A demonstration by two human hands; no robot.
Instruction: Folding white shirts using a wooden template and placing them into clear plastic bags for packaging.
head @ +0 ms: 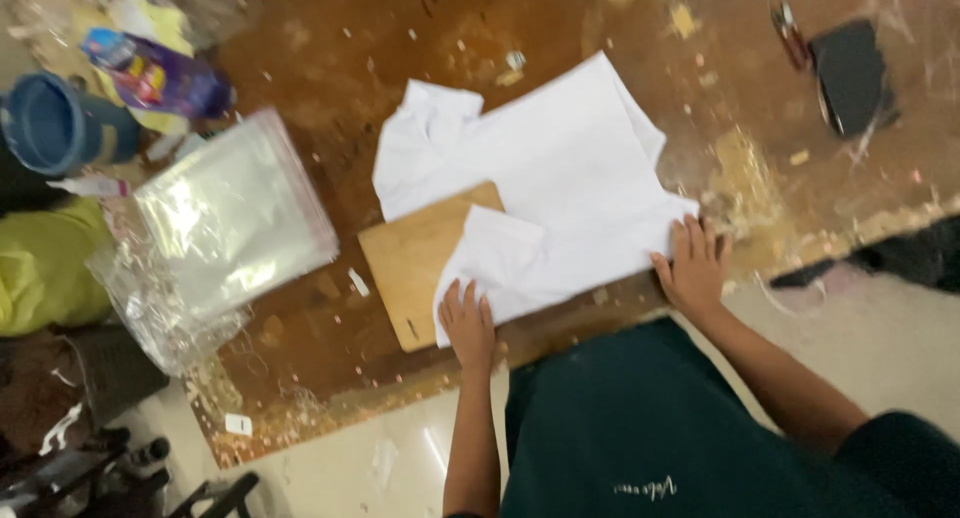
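— Two bare hands press flat on a white cotton T-shirt [560, 178] spread at the centre of the frame, across a worn brown wooden table [330, 68].

— Where exactly?

— Left hand [467, 323], fingers spread, lies on the folded sleeve at lower centre; right hand [694, 268], palm down, on the hem just right of centre. Neither grips the cloth, and they sit well apart.

— Beneath it?

— A light rectangular wooden board [410, 263], partly covered by the garment.

— Around it?

— A stack of clear plastic bags [232, 213] at left, a blue plastic cup [55, 123] upper left, a black flat pad [850, 73] upper right.
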